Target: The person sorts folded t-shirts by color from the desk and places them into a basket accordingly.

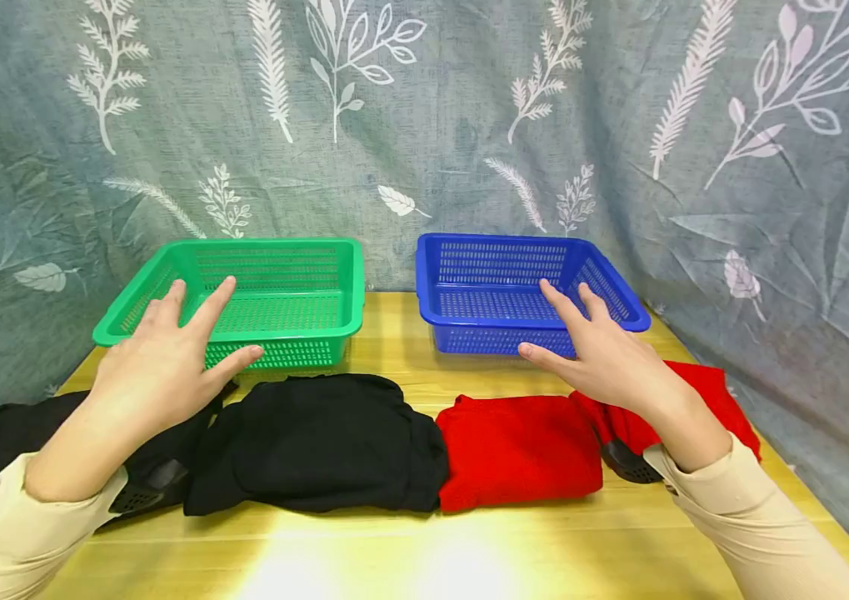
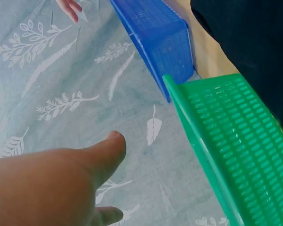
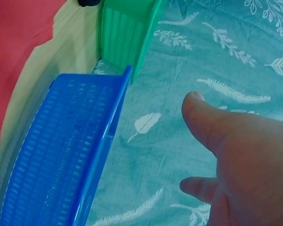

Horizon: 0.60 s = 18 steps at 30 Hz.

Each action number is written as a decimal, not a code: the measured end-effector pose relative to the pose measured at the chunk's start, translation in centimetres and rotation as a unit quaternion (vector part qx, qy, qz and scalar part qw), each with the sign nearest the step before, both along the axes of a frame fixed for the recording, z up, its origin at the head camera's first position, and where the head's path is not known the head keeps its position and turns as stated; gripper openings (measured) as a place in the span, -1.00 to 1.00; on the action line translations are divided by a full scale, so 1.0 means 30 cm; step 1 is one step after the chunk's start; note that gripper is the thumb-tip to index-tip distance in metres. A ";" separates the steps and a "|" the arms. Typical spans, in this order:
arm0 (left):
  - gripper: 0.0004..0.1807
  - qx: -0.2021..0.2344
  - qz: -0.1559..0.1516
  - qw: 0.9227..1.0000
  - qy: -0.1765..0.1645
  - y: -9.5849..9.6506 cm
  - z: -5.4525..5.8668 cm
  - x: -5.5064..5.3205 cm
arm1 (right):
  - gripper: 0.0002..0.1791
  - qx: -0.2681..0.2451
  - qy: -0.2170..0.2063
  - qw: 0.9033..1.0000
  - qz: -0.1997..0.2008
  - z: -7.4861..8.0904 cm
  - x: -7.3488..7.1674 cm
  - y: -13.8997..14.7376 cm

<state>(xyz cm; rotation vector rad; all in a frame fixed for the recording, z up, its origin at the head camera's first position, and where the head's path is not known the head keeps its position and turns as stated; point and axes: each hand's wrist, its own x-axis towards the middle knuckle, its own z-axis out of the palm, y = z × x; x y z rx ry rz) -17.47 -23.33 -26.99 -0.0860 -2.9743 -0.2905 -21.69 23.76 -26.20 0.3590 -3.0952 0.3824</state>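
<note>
My left hand (image 1: 165, 358), fingers spread and holding nothing, is raised in front of the green basket (image 1: 352, 325). Below it lie one black folded cloth (image 1: 319, 442) and another black cloth (image 1: 12, 433) farther left, partly hidden by my forearm. My right hand (image 1: 607, 354) is likewise spread with nothing in it, overlapping the near edge of the blue basket (image 1: 499, 337) in the head view. Under that side lie a red folded cloth (image 1: 521, 454) and a second red cloth (image 1: 716, 400), partly covered by my wrist. Both baskets hold nothing.
The wooden table (image 1: 364, 550) carries the cloths in a row, with the two baskets behind them. A grey-blue curtain (image 1: 454, 108) with white leaf prints hangs at the back and along both sides. Dark wrist devices (image 1: 626, 462) sit under my wrists.
</note>
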 end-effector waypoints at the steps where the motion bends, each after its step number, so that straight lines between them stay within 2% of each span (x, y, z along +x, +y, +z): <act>1: 0.07 -0.001 0.000 1.000 0.005 -0.008 0.003 0.008 | 0.13 0.000 0.000 1.000 0.002 0.002 0.001 -0.011; 6: 0.08 0.009 0.018 1.000 0.004 -0.058 0.022 0.048 | 0.06 -0.011 0.004 0.999 0.033 0.007 0.001 -0.070; 13: 0.08 -0.001 0.034 0.999 -0.009 -0.147 0.051 0.093 | -0.04 -0.028 0.006 0.996 0.080 0.007 -0.002 -0.148; 18: 0.06 -0.001 0.042 0.999 -0.004 -0.227 0.047 0.128 | -0.13 -0.041 -0.004 0.993 0.115 -0.003 -0.011 -0.233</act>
